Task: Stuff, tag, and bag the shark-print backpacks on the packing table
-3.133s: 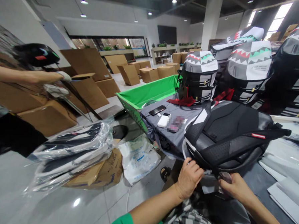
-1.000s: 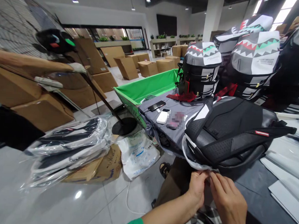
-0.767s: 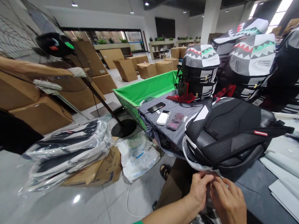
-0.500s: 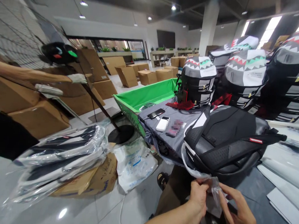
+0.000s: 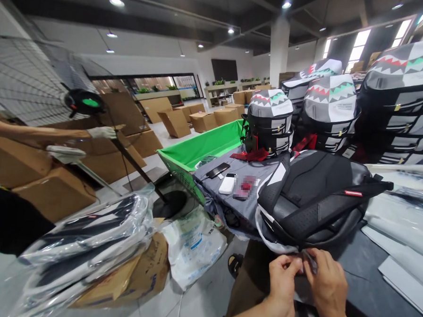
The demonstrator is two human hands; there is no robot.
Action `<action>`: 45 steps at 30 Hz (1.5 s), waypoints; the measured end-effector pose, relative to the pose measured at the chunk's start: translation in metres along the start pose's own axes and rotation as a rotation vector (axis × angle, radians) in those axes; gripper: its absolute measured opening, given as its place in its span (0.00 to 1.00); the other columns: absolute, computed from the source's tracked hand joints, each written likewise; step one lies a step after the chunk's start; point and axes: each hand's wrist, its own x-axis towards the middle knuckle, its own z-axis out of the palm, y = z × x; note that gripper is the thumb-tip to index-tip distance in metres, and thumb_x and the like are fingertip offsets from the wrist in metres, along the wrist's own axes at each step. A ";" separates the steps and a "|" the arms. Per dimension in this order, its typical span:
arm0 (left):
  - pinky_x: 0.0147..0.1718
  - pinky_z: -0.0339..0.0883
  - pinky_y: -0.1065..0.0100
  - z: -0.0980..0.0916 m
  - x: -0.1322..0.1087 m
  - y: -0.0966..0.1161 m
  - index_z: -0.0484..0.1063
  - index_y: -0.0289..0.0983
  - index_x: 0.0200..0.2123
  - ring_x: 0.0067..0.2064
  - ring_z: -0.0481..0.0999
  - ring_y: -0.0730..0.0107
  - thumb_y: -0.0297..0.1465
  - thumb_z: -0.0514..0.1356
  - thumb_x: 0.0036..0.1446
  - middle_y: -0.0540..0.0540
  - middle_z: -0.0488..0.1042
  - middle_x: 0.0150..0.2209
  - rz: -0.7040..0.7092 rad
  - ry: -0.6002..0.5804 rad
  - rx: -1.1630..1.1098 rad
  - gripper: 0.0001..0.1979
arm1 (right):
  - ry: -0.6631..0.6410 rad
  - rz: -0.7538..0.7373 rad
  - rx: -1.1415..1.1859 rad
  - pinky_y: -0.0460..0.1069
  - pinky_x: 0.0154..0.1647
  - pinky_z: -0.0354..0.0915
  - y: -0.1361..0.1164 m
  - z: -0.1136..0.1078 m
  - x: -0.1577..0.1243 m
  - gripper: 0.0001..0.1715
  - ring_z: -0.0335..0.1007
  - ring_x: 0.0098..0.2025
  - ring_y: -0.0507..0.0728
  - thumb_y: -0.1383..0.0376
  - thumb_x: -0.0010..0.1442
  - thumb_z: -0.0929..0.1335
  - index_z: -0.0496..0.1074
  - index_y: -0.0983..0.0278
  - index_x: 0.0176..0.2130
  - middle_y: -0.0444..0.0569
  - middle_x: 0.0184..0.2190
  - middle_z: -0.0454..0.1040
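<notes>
A black backpack (image 5: pixel 323 197) with padded straps and a small red label lies on the table, its near end toward me. Just below that end, my left hand (image 5: pixel 283 280) pinches a piece of clear plastic (image 5: pixel 309 262), thumb against fingers. Close by on the right, my right hand (image 5: pixel 327 280) has its fingertips on the same plastic. Both hands are closed and almost meet. What part of the plastic lies between the fingers is largely hidden.
Stacked grey-and-white backpacks (image 5: pixel 270 119) stand behind. A phone (image 5: pixel 218 170) and a white device (image 5: pixel 227 183) lie left. White plastic sheets (image 5: pixel 403 220) are at right. Bagged backpacks (image 5: pixel 97 237) rest on a carton. Another person's gloved hand (image 5: pixel 104 132) grips a fan's pole.
My right hand has moved left and up, closer to my left hand, and its fingers have closed in. The plastic, spread between them before, is now mostly hidden. The view has shifted slightly.
</notes>
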 end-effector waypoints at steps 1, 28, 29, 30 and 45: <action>0.32 0.68 0.66 0.000 -0.001 0.001 0.76 0.32 0.19 0.27 0.71 0.68 0.42 0.77 0.32 0.46 0.73 0.21 0.013 -0.019 0.009 0.20 | 0.010 -0.018 0.020 0.52 0.37 0.61 0.000 -0.001 0.000 0.13 0.68 0.33 0.57 0.63 0.73 0.60 0.70 0.64 0.41 0.50 0.32 0.73; 0.56 0.65 0.57 -0.005 -0.007 -0.021 0.78 0.33 0.44 0.53 0.74 0.51 0.51 0.73 0.42 0.38 0.80 0.48 -0.067 -0.136 -0.090 0.32 | -0.290 0.675 0.575 0.51 0.33 0.70 0.007 -0.008 0.002 0.35 0.77 0.30 0.60 0.32 0.54 0.66 0.80 0.58 0.29 0.48 0.28 0.81; 0.57 0.64 0.55 -0.005 -0.005 -0.027 0.78 0.33 0.44 0.54 0.74 0.50 0.52 0.73 0.42 0.38 0.80 0.49 -0.097 -0.155 -0.103 0.33 | -0.322 0.741 0.604 0.50 0.32 0.71 0.009 -0.007 0.002 0.35 0.77 0.29 0.60 0.32 0.51 0.67 0.80 0.58 0.28 0.48 0.28 0.81; 0.57 0.64 0.55 -0.004 -0.003 -0.031 0.78 0.33 0.44 0.55 0.74 0.49 0.52 0.73 0.42 0.38 0.80 0.49 -0.120 -0.176 -0.114 0.33 | -0.344 0.786 0.626 0.49 0.31 0.72 0.012 -0.006 0.002 0.34 0.78 0.29 0.60 0.32 0.49 0.68 0.81 0.58 0.28 0.48 0.28 0.81; 0.47 0.73 0.60 0.000 0.009 -0.029 0.77 0.36 0.39 0.42 0.81 0.58 0.46 0.78 0.38 0.42 0.82 0.41 -0.087 -0.292 -0.046 0.29 | -0.285 0.832 0.603 0.49 0.30 0.70 0.037 -0.017 -0.009 0.28 0.75 0.30 0.58 0.41 0.54 0.67 0.78 0.60 0.36 0.50 0.33 0.80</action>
